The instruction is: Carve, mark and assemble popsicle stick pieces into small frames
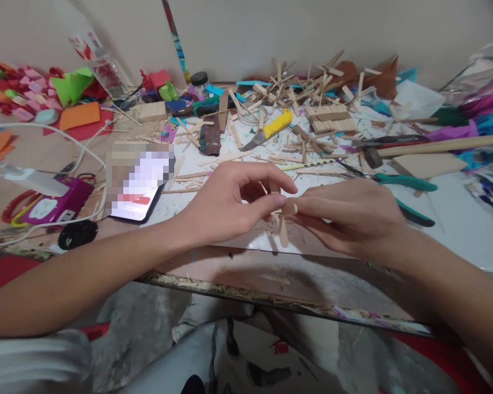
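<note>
Close together above the front of the table, my left hand (236, 205) and my right hand (351, 219) are both closed in a pinch on a small piece made of wooden craft sticks (284, 232). One rounded stick end points down below the fingertips. Crossing it is another stick, mostly covered by my fingers. How the sticks are joined is hidden. Beside my right hand lie green-handled pliers (408, 182), partly behind it. Beyond my hands, a yellow utility knife (271, 129) rests among wood scraps.
A lit phone (142, 186) leans left of my left hand, near a purple charger block (59, 200) with white cables. Along the wall lie a heap of cut sticks (287, 87), a banded stick bundle (331, 119) and folded paper pieces (24, 90). The table edge (246, 295) runs in front.
</note>
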Tool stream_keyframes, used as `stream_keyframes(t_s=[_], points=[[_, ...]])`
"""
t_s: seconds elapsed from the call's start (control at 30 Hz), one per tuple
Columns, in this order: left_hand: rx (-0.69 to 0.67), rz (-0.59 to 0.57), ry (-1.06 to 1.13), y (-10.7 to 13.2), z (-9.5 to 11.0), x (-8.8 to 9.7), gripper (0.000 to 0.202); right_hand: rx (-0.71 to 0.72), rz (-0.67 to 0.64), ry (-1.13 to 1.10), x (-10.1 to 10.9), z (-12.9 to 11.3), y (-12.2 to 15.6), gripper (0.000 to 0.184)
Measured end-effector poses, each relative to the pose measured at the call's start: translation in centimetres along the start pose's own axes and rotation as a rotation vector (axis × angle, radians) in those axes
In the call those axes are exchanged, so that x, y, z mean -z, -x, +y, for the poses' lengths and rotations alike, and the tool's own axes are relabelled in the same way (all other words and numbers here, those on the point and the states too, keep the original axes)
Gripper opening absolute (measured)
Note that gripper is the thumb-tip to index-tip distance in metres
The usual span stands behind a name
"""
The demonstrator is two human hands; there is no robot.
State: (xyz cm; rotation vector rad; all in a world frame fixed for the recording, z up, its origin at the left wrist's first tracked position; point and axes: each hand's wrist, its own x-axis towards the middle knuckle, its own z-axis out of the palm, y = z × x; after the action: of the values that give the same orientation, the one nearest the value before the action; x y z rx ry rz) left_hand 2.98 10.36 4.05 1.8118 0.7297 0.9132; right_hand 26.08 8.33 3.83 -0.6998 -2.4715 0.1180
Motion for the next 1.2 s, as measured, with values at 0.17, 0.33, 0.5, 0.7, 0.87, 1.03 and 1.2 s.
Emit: stream_keyframes(t_s=[0.17, 0.33, 0.5, 0.7, 0.87, 1.03, 1.2], points=[[0.038, 0.037, 0.163, 0.3, 0.2, -0.5, 0.006, 0.066, 0.042, 0.073, 0.0, 0.0, 0.4, 0.029], [-0.011, 0.081, 0.169, 0.9, 0.8, -1.0, 0.008, 0.109, 0.119, 0.159, 0.2, -0.7, 0.9, 0.034], [-0.063, 0.126, 0.152, 1.3, 0.7, -1.4, 0.013, 0.139, 0.142, 0.19, 0.3, -0.8, 0.8, 0.035], [-0.042, 0.162, 0.067, 1.0, 0.6, -1.0, 0.01, 0.056, 0.104, 0.039, -0.1, -0.4, 0.3, 0.032], [0.026, 0.126, 0.072, 0.3, 0.7, 0.0, 0.012, -0.167, 0.136, -0.033, -0.5, -0.6, 0.4, 0.023], [-0.07, 0.142, 0.047, -0.1, 0.1, 0.5, 0.01, -0.374, 0.197, -0.177, -0.6, -1.0, 0.1, 0.014], [-0.253, 0.143, 0.018, 0.1, -0.6, 0.2, 0.008, -0.38, 0.289, -0.175, -0.5, -1.1, 0.1, 0.012]])
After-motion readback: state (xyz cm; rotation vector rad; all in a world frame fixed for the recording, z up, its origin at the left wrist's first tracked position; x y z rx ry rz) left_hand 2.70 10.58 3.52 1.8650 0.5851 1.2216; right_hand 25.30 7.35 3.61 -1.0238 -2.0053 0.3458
